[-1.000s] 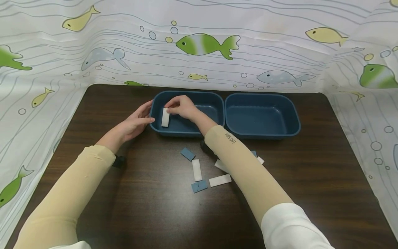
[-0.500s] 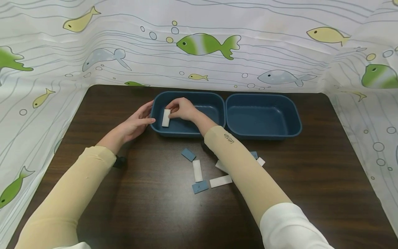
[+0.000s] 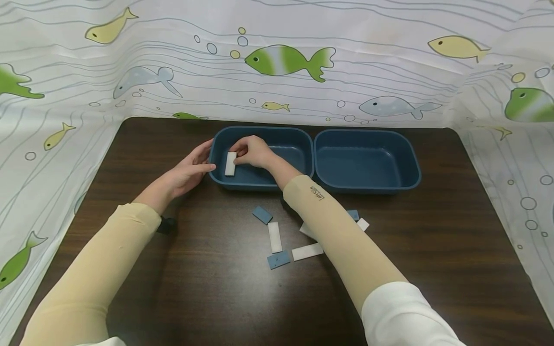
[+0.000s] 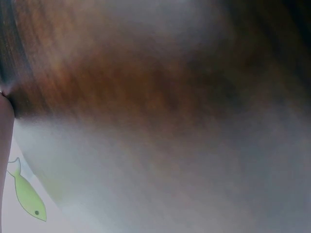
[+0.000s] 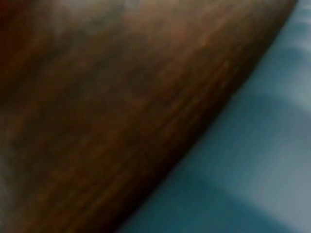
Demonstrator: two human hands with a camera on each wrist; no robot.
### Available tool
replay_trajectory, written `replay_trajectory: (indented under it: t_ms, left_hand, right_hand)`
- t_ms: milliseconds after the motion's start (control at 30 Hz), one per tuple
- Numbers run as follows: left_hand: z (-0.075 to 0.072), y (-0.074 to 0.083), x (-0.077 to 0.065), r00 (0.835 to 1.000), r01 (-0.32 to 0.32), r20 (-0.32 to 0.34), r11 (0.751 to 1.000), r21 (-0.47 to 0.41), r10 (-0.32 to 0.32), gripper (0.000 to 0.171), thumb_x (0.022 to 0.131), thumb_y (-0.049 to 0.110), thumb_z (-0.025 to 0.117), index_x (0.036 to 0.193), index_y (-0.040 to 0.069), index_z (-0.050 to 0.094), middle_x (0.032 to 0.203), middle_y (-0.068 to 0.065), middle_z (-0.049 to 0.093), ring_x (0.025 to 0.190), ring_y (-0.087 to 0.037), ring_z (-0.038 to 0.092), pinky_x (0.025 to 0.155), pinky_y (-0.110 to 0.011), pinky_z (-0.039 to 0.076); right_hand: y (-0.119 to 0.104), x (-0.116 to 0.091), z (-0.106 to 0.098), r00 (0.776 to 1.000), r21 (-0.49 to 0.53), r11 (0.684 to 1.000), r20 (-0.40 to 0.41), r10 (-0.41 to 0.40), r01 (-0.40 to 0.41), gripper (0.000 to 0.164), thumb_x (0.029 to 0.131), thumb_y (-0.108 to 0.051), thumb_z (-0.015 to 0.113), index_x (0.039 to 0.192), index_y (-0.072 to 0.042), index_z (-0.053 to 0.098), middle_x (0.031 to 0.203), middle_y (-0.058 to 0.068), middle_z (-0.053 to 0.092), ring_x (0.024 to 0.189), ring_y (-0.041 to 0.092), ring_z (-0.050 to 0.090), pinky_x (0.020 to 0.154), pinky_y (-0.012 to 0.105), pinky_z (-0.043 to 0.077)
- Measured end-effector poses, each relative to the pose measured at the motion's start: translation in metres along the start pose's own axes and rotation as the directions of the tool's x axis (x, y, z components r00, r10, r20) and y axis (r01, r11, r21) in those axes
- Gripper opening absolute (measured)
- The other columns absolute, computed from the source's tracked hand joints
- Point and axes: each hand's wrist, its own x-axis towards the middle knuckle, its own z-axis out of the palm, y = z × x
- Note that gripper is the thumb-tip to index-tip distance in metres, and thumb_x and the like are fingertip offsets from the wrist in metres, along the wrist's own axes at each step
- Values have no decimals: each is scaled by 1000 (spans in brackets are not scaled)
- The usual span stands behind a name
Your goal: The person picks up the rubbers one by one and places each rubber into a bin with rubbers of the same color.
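Inside the left blue plastic bin (image 3: pixel 291 156), my right hand (image 3: pixel 256 151) pinches the upper end of a small white rectangular block (image 3: pixel 231 166) between thumb and fingers. The block stands out near the bin's left end. My left hand (image 3: pixel 187 174) lies at the outside of that bin's left wall, thumb by the front corner and fingers reaching along the side, partly hidden by the rim. In the right wrist view only the blurred bin wall (image 5: pixel 243 160) and table show; a sliver of finger (image 4: pixel 5 131) edges the left wrist view.
A second blue bin (image 3: pixel 368 163) adjoins on the right. In front, on the dark wood table (image 3: pixel 207 288), lie white blocks (image 3: pixel 274 237) and blue blocks (image 3: pixel 262 215), some partly covered by my right forearm. A fish-print cloth (image 3: pixel 277 96) rises behind.
My right hand has sunk slightly with the white block in its fingers, then stays nearly still. The left hand holds its place beside the bin.
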Motion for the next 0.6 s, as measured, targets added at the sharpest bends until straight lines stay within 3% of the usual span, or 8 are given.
replay_trajectory:
  t_ms: [600]
  left_hand:
    - [1, 1, 0, 1000, 4, -11, 1000, 5, -4, 80, 105, 0, 49, 172, 21, 9, 181, -7, 2, 166, -32, 5, 135, -57, -5]
  right_hand:
    - [-1, -1, 2, 1000, -55, 998, -23, 4, -5, 35, 96, -7, 78, 130, -1, 73, 130, 13, 74, 117, 23, 68, 102, 27, 56]
